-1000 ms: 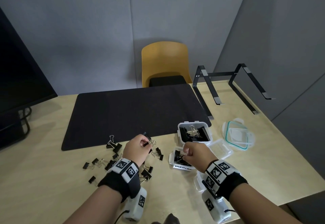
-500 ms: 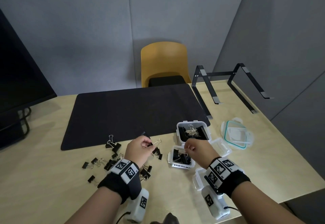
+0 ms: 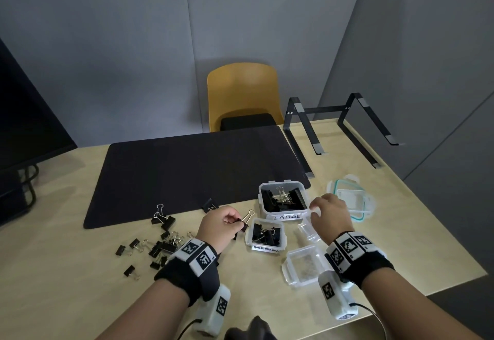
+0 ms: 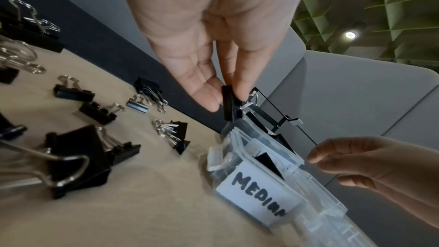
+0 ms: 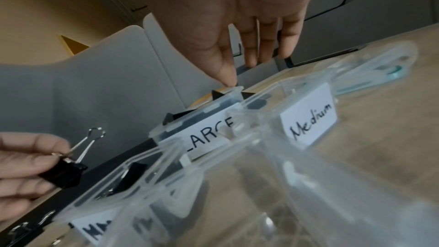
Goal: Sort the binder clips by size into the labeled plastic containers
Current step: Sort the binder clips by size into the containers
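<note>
While a binder clip [image 3: 243,225] is pinched by the left hand [image 3: 217,227] beside the medium container [image 3: 266,235], the right hand [image 3: 331,216] is held slack-fingered, gripping nothing.

Loose binder clips [image 3: 157,244] are lying scattered over the table [image 3: 66,286] to the left of the left hand [image 3: 217,226], crowding that side; the LARGE container [image 3: 283,200] and the MEDIUM container [image 3: 266,234] are standing touching, blocking the way between the two hands; a clear container [image 3: 303,266] and a teal-rimmed lid [image 3: 350,202] are taking up the right side; the black mat [image 3: 187,171] is lying bare behind them; a laptop stand [image 3: 339,128] is closing off the far right corner.
</note>
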{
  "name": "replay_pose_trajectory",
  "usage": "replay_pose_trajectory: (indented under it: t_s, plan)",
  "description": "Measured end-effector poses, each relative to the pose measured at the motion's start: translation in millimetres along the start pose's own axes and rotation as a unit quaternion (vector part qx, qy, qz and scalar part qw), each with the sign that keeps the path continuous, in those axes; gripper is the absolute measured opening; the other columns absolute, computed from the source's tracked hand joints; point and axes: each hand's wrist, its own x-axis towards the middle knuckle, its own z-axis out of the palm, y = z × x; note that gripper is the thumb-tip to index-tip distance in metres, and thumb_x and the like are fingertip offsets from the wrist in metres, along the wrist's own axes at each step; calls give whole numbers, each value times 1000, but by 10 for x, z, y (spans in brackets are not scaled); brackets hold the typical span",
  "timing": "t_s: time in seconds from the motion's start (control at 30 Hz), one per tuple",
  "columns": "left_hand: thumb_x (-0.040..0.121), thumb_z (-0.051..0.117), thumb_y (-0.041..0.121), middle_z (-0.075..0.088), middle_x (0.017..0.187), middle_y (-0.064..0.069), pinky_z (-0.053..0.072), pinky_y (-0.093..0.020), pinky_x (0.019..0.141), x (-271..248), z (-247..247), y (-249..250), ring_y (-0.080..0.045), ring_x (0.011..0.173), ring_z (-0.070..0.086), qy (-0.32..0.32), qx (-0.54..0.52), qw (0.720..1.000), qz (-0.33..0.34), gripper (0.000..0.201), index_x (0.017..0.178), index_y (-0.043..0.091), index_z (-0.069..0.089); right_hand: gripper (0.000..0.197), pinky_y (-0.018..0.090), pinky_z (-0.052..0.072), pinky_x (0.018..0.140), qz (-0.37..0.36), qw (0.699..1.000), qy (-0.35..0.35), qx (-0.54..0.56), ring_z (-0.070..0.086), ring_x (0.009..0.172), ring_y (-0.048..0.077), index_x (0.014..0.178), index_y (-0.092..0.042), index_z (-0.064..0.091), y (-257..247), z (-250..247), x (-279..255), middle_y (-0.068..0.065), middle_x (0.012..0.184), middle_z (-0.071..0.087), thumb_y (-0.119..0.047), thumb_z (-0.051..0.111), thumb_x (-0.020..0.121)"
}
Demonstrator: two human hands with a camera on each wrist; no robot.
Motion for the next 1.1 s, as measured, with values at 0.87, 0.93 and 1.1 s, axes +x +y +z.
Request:
replay_pose_trajectory:
  t_s: [0.87, 0.93, 1.1]
  plan:
    - [77, 70, 15, 61, 71, 11, 53, -25, 72, 94, 729, 528, -9, 74, 61, -55, 92, 992, 62, 8, 76, 21, 66, 32, 26, 39, 86, 11, 993, -114, 35, 53, 107, 22, 115, -16, 59, 173, 60, -61, 6, 115, 55, -7, 46, 88]
    - [79, 67, 15, 61, 72, 11, 53, -25, 73, 94, 814, 569, -10, 78, 62, -63, 114, 989, 71, 9, 77, 23, 65, 32, 25, 38, 86, 12, 993, -114, 36, 53, 108, 22, 116, -17, 59, 171, 61, -66, 6, 115, 55, -6, 45, 88]
    - [84, 57, 16, 68, 95, 5, 47, -20, 75, 111, 975, 604, -13, 90, 62, -77, 186, 975, 98, 16, 92, 20, 70, 33, 27, 39, 88, 10, 993, -112, 39, 52, 109, 23, 116, -16, 59, 170, 62, -76, 7, 116, 54, -6, 46, 88]
